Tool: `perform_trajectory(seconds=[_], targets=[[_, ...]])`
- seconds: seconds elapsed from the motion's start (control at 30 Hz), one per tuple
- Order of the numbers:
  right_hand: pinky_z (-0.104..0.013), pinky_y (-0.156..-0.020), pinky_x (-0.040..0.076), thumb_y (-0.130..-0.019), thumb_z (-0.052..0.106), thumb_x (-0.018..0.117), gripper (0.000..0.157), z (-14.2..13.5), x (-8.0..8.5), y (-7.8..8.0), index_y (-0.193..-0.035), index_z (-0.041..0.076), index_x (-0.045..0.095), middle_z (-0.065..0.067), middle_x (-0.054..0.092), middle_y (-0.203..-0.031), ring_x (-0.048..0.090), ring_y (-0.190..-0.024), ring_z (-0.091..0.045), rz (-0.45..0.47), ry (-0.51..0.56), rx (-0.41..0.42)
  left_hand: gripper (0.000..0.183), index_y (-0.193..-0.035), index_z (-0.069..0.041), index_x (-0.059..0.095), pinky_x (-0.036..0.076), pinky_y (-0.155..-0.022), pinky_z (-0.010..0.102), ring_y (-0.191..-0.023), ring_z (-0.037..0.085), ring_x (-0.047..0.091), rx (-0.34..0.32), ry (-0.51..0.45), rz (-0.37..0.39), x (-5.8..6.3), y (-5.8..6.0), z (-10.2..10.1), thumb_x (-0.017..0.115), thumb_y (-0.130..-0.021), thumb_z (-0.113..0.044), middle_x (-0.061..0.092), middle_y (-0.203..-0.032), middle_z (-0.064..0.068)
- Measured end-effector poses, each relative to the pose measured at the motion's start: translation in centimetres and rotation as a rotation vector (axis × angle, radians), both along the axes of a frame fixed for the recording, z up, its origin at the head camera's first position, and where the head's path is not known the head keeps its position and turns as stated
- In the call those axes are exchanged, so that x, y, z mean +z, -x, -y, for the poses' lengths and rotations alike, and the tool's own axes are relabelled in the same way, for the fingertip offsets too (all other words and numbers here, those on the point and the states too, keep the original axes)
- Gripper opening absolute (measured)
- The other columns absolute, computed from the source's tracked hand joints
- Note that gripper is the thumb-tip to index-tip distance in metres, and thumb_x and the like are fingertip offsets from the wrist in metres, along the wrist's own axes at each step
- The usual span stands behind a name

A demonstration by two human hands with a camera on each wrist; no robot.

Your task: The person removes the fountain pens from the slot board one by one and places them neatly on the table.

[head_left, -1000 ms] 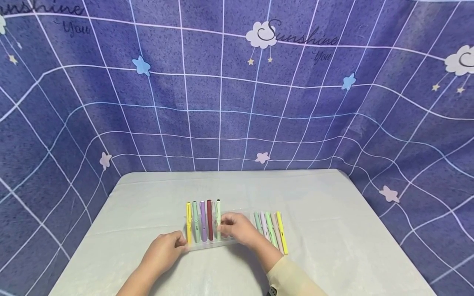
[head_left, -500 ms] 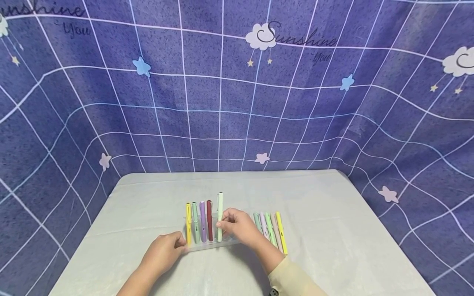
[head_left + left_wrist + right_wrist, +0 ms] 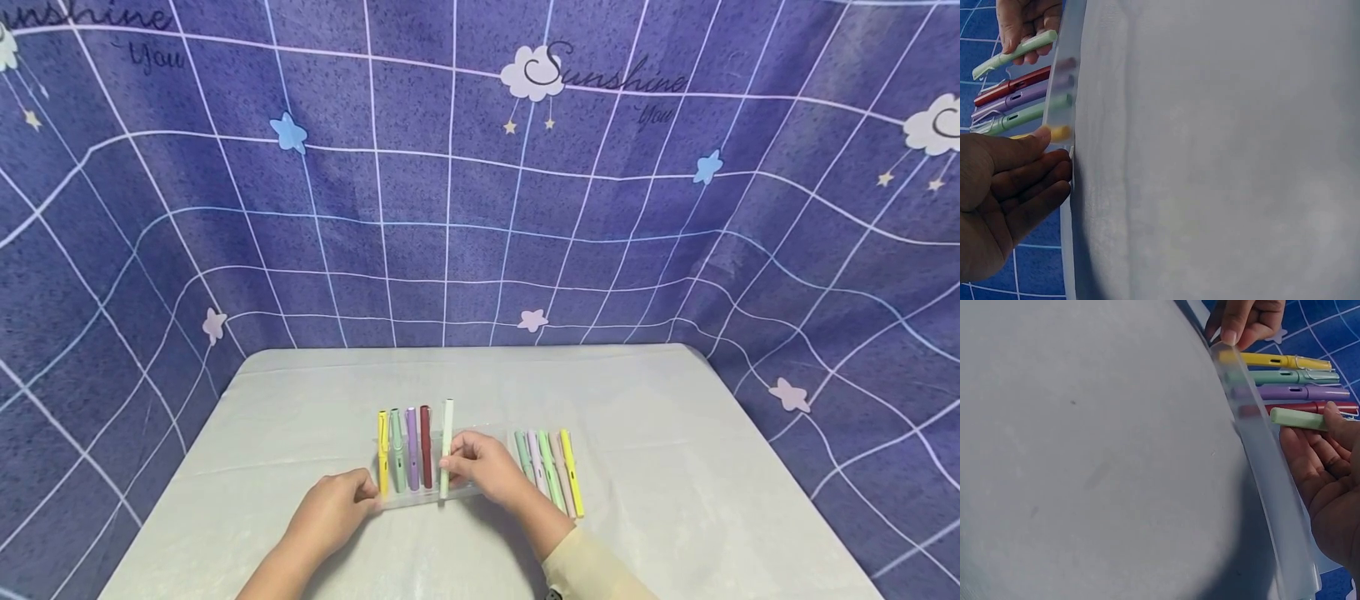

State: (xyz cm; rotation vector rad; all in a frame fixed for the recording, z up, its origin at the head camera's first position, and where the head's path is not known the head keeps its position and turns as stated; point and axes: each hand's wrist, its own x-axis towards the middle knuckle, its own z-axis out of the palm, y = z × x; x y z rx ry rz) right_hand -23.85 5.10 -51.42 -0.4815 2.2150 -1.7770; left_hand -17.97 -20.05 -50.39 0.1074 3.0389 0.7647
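My right hand pinches a pale green pen between thumb and fingers. The pen stands nearly upright, its lower end overlapping the front wall of a clear plastic pen case in the head view. My left hand grips the case's left front corner, its thumb on the wall. Inside the case, left to right, are a yellow pen, a green pen, a purple pen and a dark red pen. In the right wrist view the pale green pen lies beside the dark red one.
Right of the case, several pens lie side by side on the white-covered table, with a bright yellow pen outermost. My right forearm passes close by them. A blue-purple grid-patterned cloth surrounds the table's back and sides.
My right hand has raised the pale green pen from its place beside the dark red pen, then brought it lower and nearer the front wall. Its clip has turned out of sight. My left hand stays put.
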Motion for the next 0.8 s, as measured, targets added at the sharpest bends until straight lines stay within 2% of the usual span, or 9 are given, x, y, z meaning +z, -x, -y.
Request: perform_trajectory(seconds=[0.2, 0.53, 0.67, 0.8], targets=[[-0.034, -0.073, 0.062, -0.092, 0.018, 0.070, 0.019, -0.1, 0.0, 0.1, -0.094, 0.002, 0.060, -0.012, 0.071, -0.089, 0.072, -0.080, -0.025, 0.014, 0.031, 0.029, 0.016, -0.082, -0.022, 0.065, 0.055, -0.076, 0.045, -0.080, 0.019, 0.069, 0.009, -0.005, 0.006, -0.1, 0.0, 0.0, 0.081, -0.078, -0.024, 0.072, -0.080, -0.009], [-0.037, -0.074, 0.061, -0.092, 0.019, 0.069, 0.015, -1.2, -0.2, 0.1, -0.098, 0.006, 0.063, -0.009, 0.070, -0.087, 0.069, -0.077, -0.018, -0.007, 0.005, 0.028, 0.016, -0.081, -0.024, 0.065, 0.055, -0.079, 0.047, -0.081, 0.018, 0.069, 0.027, 0.004, 0.005, -0.2, 0.0, -0.2, 0.081, -0.077, -0.024, 0.071, -0.079, -0.009], [-0.038, -0.073, 0.061, -0.091, 0.019, 0.070, 0.017, -1.7, -0.2, 0.0, -0.098, 0.005, 0.062, -0.010, 0.070, -0.087, 0.069, -0.077, -0.020, 0.002, 0.001, 0.014, 0.016, -0.081, -0.024, 0.065, 0.055, -0.081, 0.048, -0.083, 0.020, 0.070, 0.024, 0.007, 0.003, -0.2, 0.0, -0.2, 0.081, -0.076, -0.024, 0.072, -0.080, -0.008], [-0.041, -0.073, 0.061, -0.090, 0.019, 0.072, 0.022, -2.4, -0.1, 0.0, -0.094, 0.003, 0.058, -0.014, 0.069, -0.085, 0.070, -0.078, -0.028, 0.009, 0.018, 0.008, 0.016, -0.081, -0.024, 0.065, 0.055, -0.082, 0.049, -0.085, 0.022, 0.070, 0.024, 0.005, 0.005, -0.2, 0.1, -0.2, 0.081, -0.076, -0.024, 0.073, -0.081, -0.007]])
